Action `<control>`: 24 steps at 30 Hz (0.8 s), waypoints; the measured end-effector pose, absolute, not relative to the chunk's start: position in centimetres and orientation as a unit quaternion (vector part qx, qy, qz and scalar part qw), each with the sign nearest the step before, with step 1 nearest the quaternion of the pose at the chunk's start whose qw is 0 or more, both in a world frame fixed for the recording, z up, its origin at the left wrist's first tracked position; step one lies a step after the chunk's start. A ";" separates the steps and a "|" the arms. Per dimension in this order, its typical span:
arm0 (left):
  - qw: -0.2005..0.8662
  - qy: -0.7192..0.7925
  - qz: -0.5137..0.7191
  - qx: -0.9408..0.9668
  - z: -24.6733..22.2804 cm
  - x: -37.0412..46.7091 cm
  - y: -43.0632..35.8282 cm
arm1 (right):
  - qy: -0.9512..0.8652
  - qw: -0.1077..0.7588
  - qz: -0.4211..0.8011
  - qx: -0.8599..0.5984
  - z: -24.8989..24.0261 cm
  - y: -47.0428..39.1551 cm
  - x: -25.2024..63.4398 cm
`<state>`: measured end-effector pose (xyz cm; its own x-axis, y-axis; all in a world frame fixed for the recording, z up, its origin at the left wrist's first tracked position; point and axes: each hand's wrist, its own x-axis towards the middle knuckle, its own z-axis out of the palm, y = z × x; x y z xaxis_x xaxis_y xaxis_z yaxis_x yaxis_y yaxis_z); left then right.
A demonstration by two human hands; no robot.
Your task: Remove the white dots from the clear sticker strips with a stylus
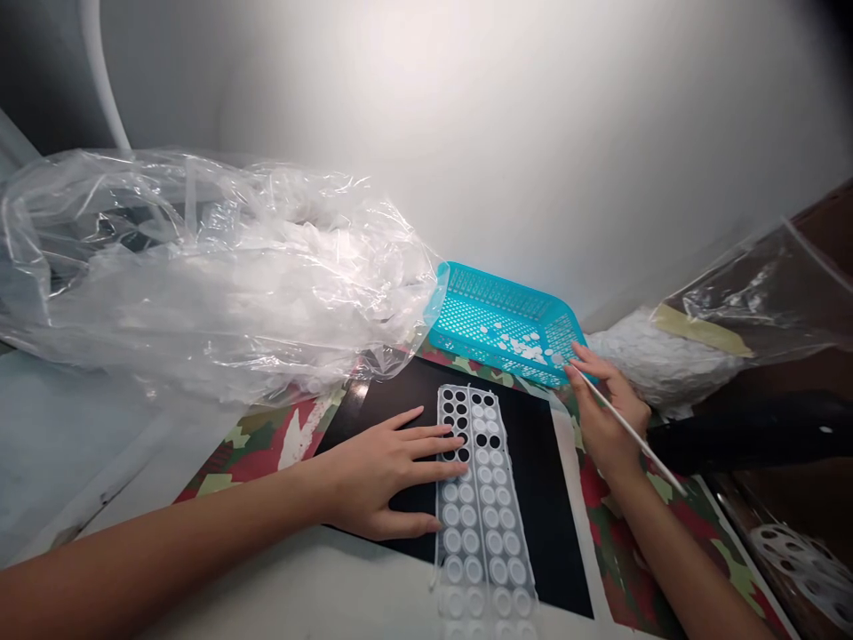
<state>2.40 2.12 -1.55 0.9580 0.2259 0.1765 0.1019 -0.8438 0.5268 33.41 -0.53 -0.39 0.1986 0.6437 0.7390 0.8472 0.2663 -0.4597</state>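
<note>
My left hand (pixel 386 471) lies flat with spread fingers, their tips over the left edge of a translucent sheet (pixel 489 556) with rows of round rings. The nearer rings are filled white; at the far end several circles show black, with a few white ones among them. My right hand (pixel 611 422) is closed around a thin white stick (pixel 640 449), at the right end of a turquoise basket (pixel 506 286). Small white discs (pixel 523 345) lie loose in the basket. Whether my right fingertips also pinch a disc, I cannot tell.
Beneath the sheet is a black board (pixel 553 551) on a camouflage-patterned cover (pixel 617 542). A large clear plastic bag (pixel 233 293) with white contents fills the left. Another white-filled bag (pixel 640 356) stands behind my right hand. White pieces with round holes (pixel 800 569) sit at lower right.
</note>
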 end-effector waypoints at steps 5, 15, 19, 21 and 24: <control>0.265 0.085 0.129 0.952 -1.6 2.4 2.1 | -0.707 0.448 -0.036 -0.547 0.0 -1.0 32.2; 0.259 0.083 0.127 0.954 -1.6 2.4 2.2 | -0.763 0.334 0.236 -0.501 -2.5 -1.4 30.2; 0.261 0.080 0.138 0.952 -1.7 2.4 2.2 | -0.767 0.330 0.236 -0.498 -2.4 -1.5 30.4; 0.260 0.080 0.138 0.952 -1.8 2.4 2.2 | -0.774 0.328 0.230 -0.491 -2.3 -1.5 30.4; 0.258 0.082 0.132 0.954 -1.8 2.4 2.2 | -0.784 0.326 0.221 -0.480 -2.4 -1.5 30.3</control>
